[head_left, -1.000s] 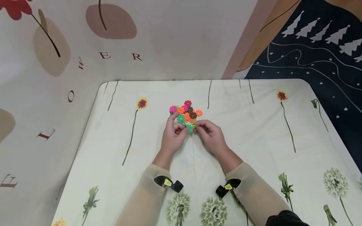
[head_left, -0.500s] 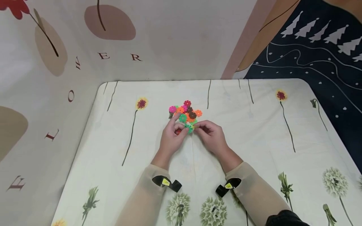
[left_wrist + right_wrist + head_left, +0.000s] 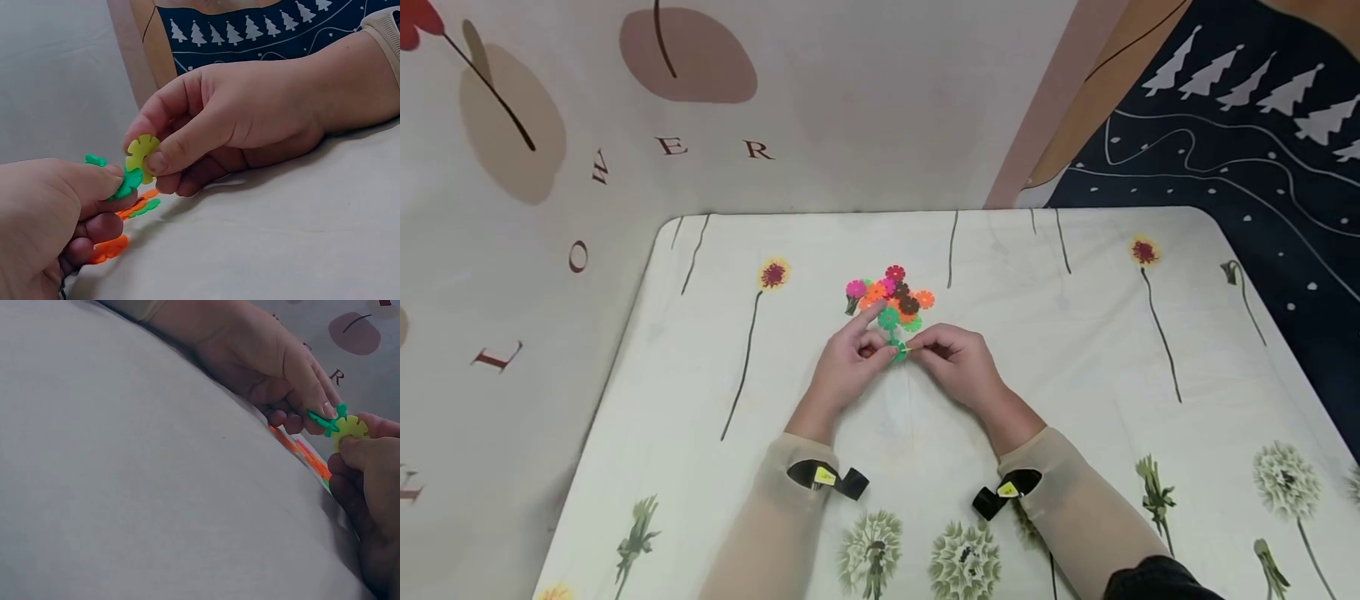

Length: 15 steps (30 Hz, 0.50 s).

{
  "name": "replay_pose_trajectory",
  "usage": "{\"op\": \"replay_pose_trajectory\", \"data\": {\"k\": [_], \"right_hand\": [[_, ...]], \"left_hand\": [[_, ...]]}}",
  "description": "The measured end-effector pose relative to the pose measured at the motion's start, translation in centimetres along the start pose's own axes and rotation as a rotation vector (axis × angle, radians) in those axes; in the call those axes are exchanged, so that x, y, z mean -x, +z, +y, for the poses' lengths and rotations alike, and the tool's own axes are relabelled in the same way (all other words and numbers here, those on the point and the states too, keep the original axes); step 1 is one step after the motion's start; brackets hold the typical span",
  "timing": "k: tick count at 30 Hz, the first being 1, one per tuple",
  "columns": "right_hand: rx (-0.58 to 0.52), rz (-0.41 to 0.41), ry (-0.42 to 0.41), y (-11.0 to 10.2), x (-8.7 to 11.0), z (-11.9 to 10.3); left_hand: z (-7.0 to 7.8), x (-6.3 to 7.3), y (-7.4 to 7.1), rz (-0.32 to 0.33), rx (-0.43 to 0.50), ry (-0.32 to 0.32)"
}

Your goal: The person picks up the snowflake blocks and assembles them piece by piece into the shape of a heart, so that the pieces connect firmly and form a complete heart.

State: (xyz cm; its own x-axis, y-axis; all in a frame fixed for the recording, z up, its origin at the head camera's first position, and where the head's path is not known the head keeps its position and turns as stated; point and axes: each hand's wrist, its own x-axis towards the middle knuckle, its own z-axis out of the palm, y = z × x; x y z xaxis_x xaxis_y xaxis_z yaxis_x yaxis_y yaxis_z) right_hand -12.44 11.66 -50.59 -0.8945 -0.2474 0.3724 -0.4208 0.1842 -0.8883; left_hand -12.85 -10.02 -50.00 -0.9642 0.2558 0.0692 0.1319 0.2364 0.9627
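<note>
My left hand (image 3: 852,362) pinches green notched plastic discs (image 3: 130,183) between thumb and fingers. A green part sticks out past the thumb, so two discs appear joined. From the right, my right hand (image 3: 958,358) pinches a yellow-green notched disc (image 3: 350,429) by its edge. The yellow disc stands at an angle against the green one, their notched edges meeting in both wrist views. Under the curled lower fingers of the left hand an orange disc (image 3: 110,249) shows, partly hidden. The left index finger extends over the near side of a pile of discs.
Just beyond the hands lies the pile of flower-shaped discs, with a red one (image 3: 894,273), a pink one (image 3: 855,289), an orange one (image 3: 924,299) and a brown one (image 3: 908,305). They rest on a white flower-printed tablecloth (image 3: 1060,350). A wall (image 3: 887,100) rises behind the table.
Both hands have shifted slightly toward the person with the green and yellow discs, away from the pile. The left forearm has moved a little to the left.
</note>
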Motion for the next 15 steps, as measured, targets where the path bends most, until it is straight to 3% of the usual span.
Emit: {"op": "replay_pose_trajectory", "data": {"k": [4, 15], "right_hand": [[0.028, -0.001, -0.024, 0.01, -0.02, -0.01], [0.082, -0.008, -0.053, -0.17, 0.23, 0.14]], "left_hand": [[0.06, -0.01, -0.33, -0.014, 0.001, 0.014], [-0.21, 0.11, -0.54, -0.027, 0.07, -0.021]]}}
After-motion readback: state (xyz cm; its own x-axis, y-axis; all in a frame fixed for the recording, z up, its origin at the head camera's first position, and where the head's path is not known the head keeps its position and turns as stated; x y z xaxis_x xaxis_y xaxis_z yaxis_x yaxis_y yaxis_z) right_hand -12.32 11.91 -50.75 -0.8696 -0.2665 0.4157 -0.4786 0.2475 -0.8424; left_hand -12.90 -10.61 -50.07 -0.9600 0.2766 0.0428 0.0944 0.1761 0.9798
